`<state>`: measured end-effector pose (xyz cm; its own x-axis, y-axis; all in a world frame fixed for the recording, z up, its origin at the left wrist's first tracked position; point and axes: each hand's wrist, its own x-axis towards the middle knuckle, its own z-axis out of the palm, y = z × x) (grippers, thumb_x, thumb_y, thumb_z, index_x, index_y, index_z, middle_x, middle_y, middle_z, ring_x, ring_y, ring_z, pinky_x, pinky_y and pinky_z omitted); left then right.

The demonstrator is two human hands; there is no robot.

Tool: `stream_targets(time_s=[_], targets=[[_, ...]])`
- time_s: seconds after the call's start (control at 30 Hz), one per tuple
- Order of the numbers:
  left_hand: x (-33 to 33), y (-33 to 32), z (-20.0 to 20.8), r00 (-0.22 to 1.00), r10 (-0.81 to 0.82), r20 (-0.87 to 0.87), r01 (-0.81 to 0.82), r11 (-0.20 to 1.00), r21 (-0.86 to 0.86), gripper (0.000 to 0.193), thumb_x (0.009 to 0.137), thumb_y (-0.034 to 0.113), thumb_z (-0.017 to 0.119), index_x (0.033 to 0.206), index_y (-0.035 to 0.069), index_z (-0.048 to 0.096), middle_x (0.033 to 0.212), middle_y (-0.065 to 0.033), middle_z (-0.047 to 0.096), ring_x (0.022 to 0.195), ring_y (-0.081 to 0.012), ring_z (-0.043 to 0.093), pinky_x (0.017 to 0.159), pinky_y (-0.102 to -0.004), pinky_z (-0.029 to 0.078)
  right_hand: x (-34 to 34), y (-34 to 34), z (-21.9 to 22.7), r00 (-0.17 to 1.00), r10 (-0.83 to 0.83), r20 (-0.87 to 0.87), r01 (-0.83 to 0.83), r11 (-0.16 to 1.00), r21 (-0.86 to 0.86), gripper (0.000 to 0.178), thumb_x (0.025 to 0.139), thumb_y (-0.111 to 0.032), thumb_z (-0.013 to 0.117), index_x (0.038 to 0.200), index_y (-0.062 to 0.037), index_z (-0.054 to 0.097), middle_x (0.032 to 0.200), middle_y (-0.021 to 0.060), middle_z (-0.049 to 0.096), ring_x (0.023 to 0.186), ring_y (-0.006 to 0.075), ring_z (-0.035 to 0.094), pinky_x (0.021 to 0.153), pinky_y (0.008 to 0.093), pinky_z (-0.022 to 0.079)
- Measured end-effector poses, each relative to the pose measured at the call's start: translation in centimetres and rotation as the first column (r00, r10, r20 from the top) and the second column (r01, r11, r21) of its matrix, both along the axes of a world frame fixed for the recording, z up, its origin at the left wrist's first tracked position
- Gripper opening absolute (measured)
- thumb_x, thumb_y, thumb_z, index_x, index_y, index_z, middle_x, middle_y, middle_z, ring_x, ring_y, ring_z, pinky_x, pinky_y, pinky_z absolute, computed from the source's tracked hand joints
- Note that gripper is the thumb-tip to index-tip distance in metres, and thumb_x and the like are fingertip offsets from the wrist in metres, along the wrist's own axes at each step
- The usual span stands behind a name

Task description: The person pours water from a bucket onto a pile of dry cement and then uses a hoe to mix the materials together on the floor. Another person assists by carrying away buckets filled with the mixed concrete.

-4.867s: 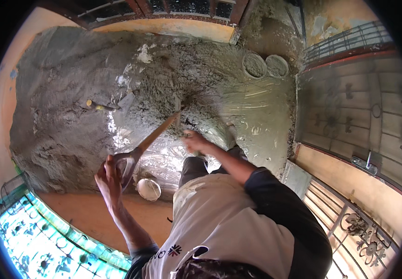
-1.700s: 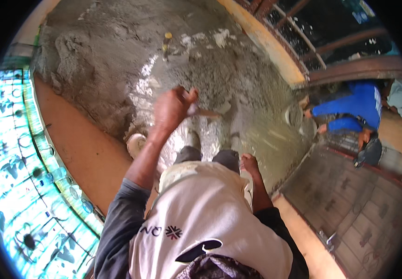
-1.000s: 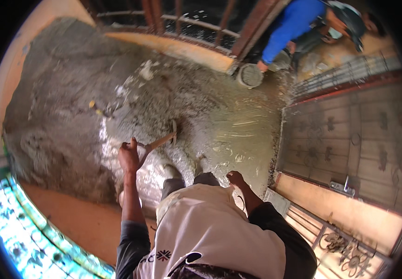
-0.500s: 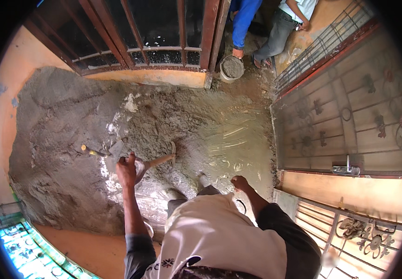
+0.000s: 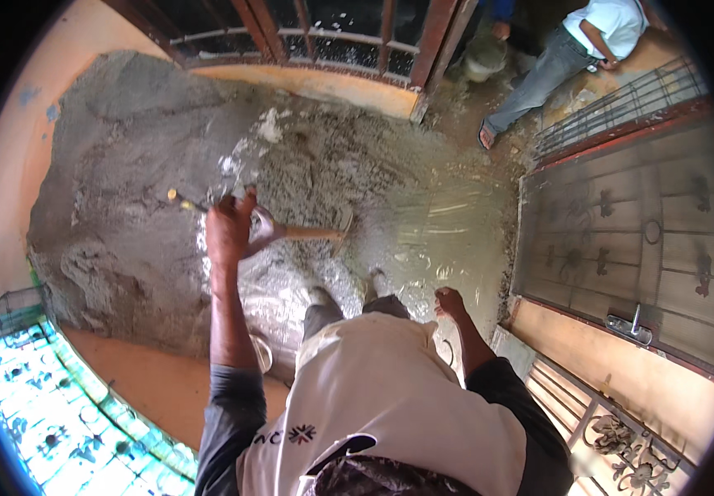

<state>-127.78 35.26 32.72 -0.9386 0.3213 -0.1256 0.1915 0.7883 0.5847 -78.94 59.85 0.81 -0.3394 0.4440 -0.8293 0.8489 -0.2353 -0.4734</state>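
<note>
My left hand (image 5: 229, 231) is closed at the pale loop grip (image 5: 263, 235) of a shovel. Its wooden shaft (image 5: 311, 234) slants to the right, down to the wet concrete (image 5: 344, 157); the blade is hidden. Just beyond my left hand lies a yellow-ended tool (image 5: 173, 194), partly covered by the hand, its kind unclear. My right hand (image 5: 449, 303) hangs over the smoother wet concrete at the right, fingers curled, with nothing visible in them. My feet stand in the concrete between the hands.
A person in a white shirt (image 5: 609, 29) stands at the far right. Beside them another person's hand (image 5: 501, 31) holds a bucket (image 5: 485, 58). A brown-framed window (image 5: 332, 37) borders the back, a metal-framed door (image 5: 621, 240) the right. Grey mix (image 5: 117, 165) spreads leftward to the orange wall.
The whole view has shifted. The bucket and the hand on it have moved farther back, and the person in white has a leg farther forward. My left hand stays at the shovel grip.
</note>
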Motion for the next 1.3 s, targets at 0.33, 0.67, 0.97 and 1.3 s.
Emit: stream_targets(time_s=[0.33, 0.67, 0.97, 1.3], targets=[[1.8, -2.4, -2.2, 0.997, 0.034, 0.063, -0.029, 0.997, -0.076, 0.038, 0.088, 0.039, 0.064, 0.086, 0.002, 0.065, 0.068, -0.0146, 0.065, 0.063, -0.0275, 0.065, 0.055, -0.0365, 0.05, -5.4, -5.1, 2.4, 0.997, 0.03, -0.074, -0.034, 0.998, -0.051, 0.03, 0.089, -0.026, 0.057, 0.112, -0.0051, 0.059, 0.083, 0.0137, 0.064, 0.055, 0.0226, 0.062, 0.05, 0.0355, 0.053], [-0.7, -9.2, 4.3, 0.999, -0.017, 0.046, 0.021, 0.996, -0.081, 0.043, 0.09, 0.048, 0.058, 0.087, 0.005, 0.064, 0.065, -0.0059, 0.065, 0.053, -0.0129, 0.06, 0.041, -0.0295, 0.043, -2.0, -11.1, 1.5, 0.992, -0.12, 0.044, 0.121, 0.992, -0.044, 0.03, 0.09, -0.025, 0.058, 0.113, -0.0054, 0.059, 0.078, 0.012, 0.063, 0.055, 0.023, 0.062, 0.049, 0.0325, 0.051], [2.7, -9.4, -9.3, 0.98, -0.078, 0.184, 0.038, 0.976, 0.213, 0.056, 0.083, 0.049, 0.065, 0.102, -0.001, 0.051, 0.076, -0.0165, 0.065, 0.069, -0.0304, 0.065, 0.064, -0.0386, 0.052, -21.6, -17.3, 9.1, 0.94, -0.085, -0.33, -0.016, 0.956, -0.292, 0.047, 0.092, -0.039, 0.057, 0.116, 0.0013, 0.055, 0.093, 0.016, 0.063, 0.072, 0.0249, 0.066, 0.066, 0.0382, 0.057], [9.0, -10.2, -7.9, 0.84, -0.355, 0.411, 0.149, 0.878, 0.455, 0.049, 0.078, 0.031, 0.072, 0.108, 0.001, 0.047, 0.082, -0.0159, 0.061, 0.08, -0.0292, 0.062, 0.072, -0.0374, 0.048, -30.8, -27.8, 21.4, 0.511, 0.548, -0.662, -0.059, 0.791, 0.609, 0.043, 0.093, -0.035, 0.053, 0.12, -0.0012, 0.052, 0.102, 0.0133, 0.062, 0.087, 0.0257, 0.063, 0.077, 0.0367, 0.053]])
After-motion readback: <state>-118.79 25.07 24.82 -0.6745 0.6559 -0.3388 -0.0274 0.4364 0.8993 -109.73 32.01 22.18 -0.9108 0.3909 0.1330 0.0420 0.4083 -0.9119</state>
